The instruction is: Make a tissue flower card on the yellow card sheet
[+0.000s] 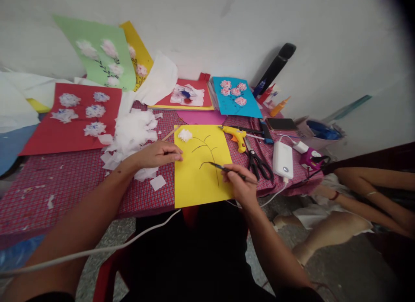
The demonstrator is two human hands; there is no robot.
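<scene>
Against a white wall, on a checked tablecloth (81,181), the person's right hand (241,185) pinches a thin brush (227,170), mid-stroke drawing dark branches on yellow paper (197,172), steadied by the flat left hand (158,155); finishing the branch likely needs light pressure.

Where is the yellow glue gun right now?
In the head view, the yellow plastic glue gun lies on the checked tablecloth, just right of the yellow paper sheet and above the black-handled scissors.
</scene>
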